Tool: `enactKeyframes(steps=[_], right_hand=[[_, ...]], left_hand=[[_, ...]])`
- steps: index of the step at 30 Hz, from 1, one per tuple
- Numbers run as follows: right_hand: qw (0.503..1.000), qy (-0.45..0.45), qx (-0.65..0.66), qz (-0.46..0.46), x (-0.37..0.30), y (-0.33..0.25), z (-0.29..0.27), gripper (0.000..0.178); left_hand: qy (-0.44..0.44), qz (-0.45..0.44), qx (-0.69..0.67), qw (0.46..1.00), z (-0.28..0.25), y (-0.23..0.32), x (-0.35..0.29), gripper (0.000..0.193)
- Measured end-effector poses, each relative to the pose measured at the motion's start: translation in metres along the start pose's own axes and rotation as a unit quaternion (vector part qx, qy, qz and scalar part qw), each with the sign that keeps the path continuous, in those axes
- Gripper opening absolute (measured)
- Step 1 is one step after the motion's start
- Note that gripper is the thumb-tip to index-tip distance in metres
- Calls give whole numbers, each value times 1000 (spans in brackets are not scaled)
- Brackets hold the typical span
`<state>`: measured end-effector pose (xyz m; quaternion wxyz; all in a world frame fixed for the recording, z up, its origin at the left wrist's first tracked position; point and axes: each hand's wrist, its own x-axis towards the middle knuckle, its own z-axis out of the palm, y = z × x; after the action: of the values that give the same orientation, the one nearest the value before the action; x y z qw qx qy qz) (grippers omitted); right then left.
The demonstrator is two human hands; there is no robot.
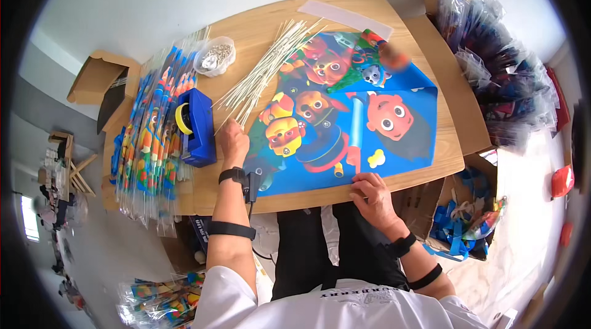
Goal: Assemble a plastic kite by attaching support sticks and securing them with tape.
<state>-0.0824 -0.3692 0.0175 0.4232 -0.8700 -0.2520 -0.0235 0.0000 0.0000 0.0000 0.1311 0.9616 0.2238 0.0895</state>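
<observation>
A blue sheet (289, 182) printed with cartoon figures lies over the middle of the wooden table, its upper right part folded over. Thin pale sticks (271, 70) are heaped loosely along its left side. My left hand (234, 143) is closed at the near ends of these sticks, its fingertips on a thin stick; the grip is partly hidden. At the sheet's near edge, my right hand (374, 201) bends its fingers and pinches the border between thumb and fingers. A blue tape dispenser (200, 129) with a yellow roll stands left of my left hand.
Clear-wrapped printed packages (157, 126) cover the table's left end. Behind the dispenser sits a plastic tub (215, 56) of small metal pieces. A pale flat strip (346, 17) lies at the far edge. Cardboard boxes with wrapped packages (492, 64) and blue ribbons (458, 224) flank the right side.
</observation>
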Motion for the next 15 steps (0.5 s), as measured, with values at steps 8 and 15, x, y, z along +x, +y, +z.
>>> enactKeyframes(steps=[8,15], right_hand=[[993,49,90,63,-4,0,1,11],[993,66,83,58,-14,-5,3,10]], left_hand=[[-1,118,-200,973,-22,7,-65,7],[-58,288,-107,950,-32,6,-130,13]])
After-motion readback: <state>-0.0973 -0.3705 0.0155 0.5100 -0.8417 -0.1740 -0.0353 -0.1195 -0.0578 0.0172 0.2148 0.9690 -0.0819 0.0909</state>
